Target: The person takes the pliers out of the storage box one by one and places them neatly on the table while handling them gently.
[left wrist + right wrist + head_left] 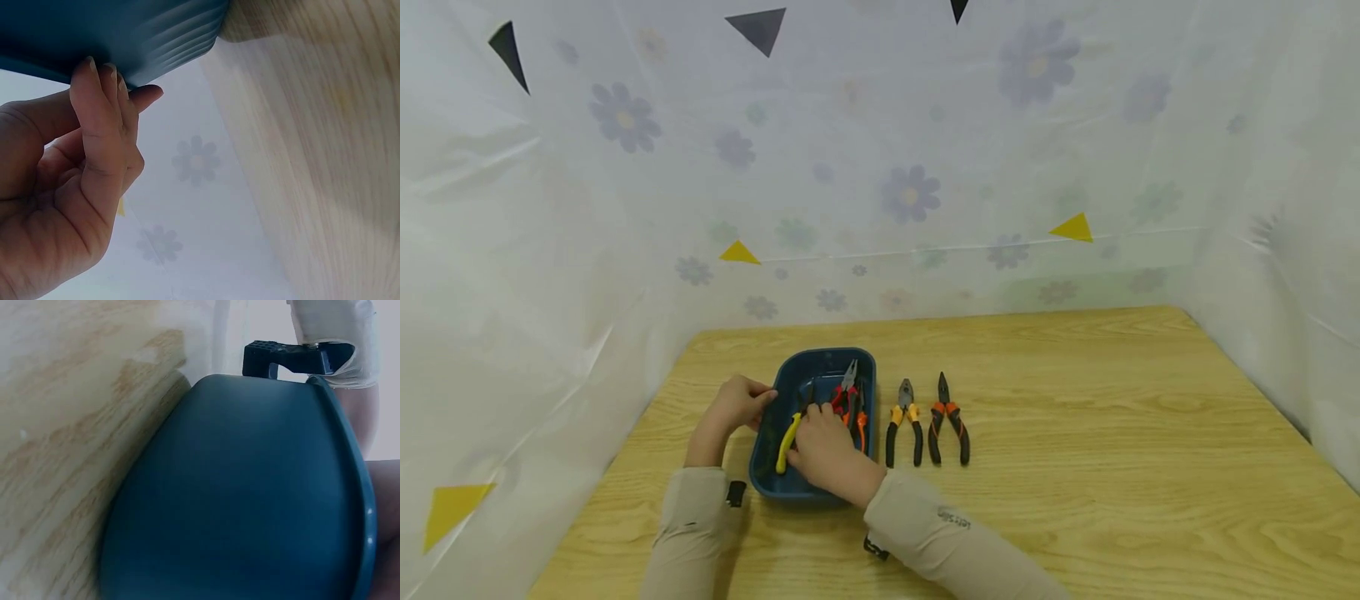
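So I've got the right hand [826, 448] down in the blue bin [790, 493], right by the yellow pliers [787, 444]. Can't tell if those fingers actually grip anything, tbh. Left hand [735, 408] has the bin's left rim pinched, fingers closed on it. My read: I'm at the handling-tools-in-the-bin step, and the next move probably calls for a sure hold and a steady bin. Farther in, red pliers [852, 400] lean toward the far end.

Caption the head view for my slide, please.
Left hand holds a blue bin while the right hand reaches inside among pliers.
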Demonstrator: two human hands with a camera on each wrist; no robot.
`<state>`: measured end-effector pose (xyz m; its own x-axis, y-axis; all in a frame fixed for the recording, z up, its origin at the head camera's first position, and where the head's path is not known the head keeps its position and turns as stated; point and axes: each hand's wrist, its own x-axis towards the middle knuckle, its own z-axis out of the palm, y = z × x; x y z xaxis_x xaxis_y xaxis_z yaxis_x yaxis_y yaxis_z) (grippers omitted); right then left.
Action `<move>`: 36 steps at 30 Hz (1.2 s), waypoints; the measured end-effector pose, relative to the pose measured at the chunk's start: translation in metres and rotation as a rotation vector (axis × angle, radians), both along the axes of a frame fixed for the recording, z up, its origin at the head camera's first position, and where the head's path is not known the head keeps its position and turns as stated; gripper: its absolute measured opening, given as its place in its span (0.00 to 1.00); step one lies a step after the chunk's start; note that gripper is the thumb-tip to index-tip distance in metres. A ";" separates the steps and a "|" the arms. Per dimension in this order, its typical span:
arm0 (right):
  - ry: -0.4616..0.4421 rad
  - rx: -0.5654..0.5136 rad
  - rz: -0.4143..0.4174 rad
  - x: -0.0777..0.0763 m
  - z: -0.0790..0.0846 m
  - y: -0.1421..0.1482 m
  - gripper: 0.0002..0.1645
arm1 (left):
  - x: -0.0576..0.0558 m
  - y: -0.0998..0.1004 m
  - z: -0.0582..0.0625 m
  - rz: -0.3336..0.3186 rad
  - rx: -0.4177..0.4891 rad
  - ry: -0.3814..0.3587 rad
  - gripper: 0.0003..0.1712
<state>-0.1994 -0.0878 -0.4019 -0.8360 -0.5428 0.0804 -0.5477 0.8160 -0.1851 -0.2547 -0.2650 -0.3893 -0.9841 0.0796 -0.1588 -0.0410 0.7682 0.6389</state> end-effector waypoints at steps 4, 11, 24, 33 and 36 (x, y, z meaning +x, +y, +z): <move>0.030 0.000 -0.019 0.000 -0.002 0.001 0.22 | 0.001 0.002 0.002 0.002 -0.002 0.006 0.20; -0.016 0.129 -0.099 0.002 -0.005 -0.004 0.20 | 0.002 0.002 0.003 -0.002 0.000 0.015 0.20; 0.083 0.431 -0.169 0.006 -0.009 -0.029 0.23 | 0.000 0.003 0.001 0.000 -0.004 0.009 0.20; 0.077 0.554 -0.293 0.007 -0.010 -0.054 0.32 | 0.001 0.003 0.001 -0.014 -0.017 0.022 0.19; 0.077 0.595 -0.297 0.007 -0.011 -0.058 0.36 | 0.000 0.003 0.000 -0.025 -0.024 0.038 0.19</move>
